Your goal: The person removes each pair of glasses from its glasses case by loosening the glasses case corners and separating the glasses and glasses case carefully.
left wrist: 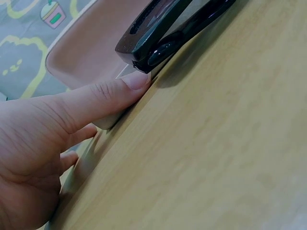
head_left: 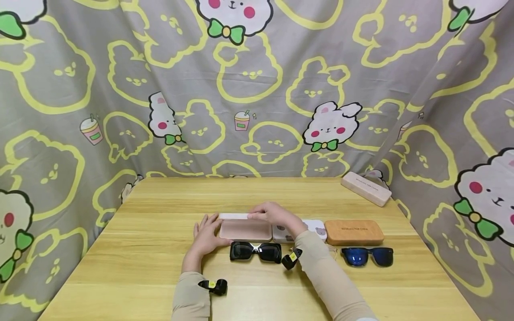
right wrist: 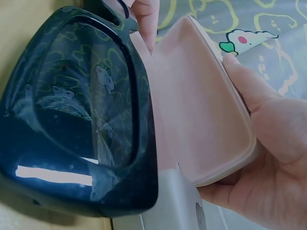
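A glasses case (head_left: 246, 230) with a pink lining lies open on the table, its lid raised at the back. My left hand (head_left: 208, 238) holds the case's left end, the thumb (left wrist: 108, 96) along its front edge. My right hand (head_left: 278, 215) grips the raised lid (right wrist: 206, 100), thumb on the rim and fingers behind it. Black sunglasses (head_left: 255, 252) lie folded just in front of the case, close to the left thumb. The lining that shows holds nothing.
Right of the open case are a white case with bear prints (head_left: 320, 228) and an orange-brown case (head_left: 354, 232). Blue-lensed sunglasses (head_left: 367, 257) lie before the brown one. Thin-framed glasses (head_left: 332, 251) are partly hidden by the right sleeve. A pale pink case (head_left: 366, 188) sits at the back right.
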The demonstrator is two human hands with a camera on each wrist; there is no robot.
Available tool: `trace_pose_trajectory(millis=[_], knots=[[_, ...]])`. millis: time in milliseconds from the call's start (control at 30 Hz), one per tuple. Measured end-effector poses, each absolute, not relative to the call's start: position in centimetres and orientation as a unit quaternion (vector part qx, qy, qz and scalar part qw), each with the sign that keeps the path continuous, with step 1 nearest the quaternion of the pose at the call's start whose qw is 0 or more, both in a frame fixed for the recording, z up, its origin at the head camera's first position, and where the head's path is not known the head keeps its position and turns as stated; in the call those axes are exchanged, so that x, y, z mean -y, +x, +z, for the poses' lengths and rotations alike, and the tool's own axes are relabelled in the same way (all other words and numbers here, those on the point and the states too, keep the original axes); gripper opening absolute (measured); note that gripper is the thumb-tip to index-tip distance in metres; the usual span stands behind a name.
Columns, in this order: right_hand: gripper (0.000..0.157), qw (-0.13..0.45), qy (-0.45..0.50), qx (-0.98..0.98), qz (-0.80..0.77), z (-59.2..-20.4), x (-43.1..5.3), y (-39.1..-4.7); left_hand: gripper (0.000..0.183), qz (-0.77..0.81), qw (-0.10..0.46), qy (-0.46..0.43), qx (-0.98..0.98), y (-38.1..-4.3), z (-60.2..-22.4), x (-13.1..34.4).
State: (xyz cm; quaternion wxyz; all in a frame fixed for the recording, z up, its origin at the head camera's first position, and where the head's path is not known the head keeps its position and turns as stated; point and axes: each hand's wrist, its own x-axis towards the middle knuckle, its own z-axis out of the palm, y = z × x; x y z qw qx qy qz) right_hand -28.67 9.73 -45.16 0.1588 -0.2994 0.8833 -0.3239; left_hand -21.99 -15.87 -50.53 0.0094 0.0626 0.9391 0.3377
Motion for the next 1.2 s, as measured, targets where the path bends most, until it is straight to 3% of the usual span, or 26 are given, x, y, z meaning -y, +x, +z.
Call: trace_pose_trajectory(millis=[333, 733, 1200], knots=[[0.039, 0.146, -0.339, -0.873, -0.320, -45.1, -10.0, -29.0, 0.083, 0.341, 0.011, 0.067, -0.938, -22.0, -50.5, 15.8], [0.047, 0.124, -0.350, -0.878, -0.302, -45.6, -9.9, -28.6, 0.078, 0.351, 0.007, 0.070, -0.934, -22.1, -50.8, 15.8], [0.051, 0.084, -0.357, -0.890, -0.271, -45.8, -9.6, -27.5, 0.085, 0.346, 0.015, 0.063, -0.936, -22.1, -50.7, 15.8]])
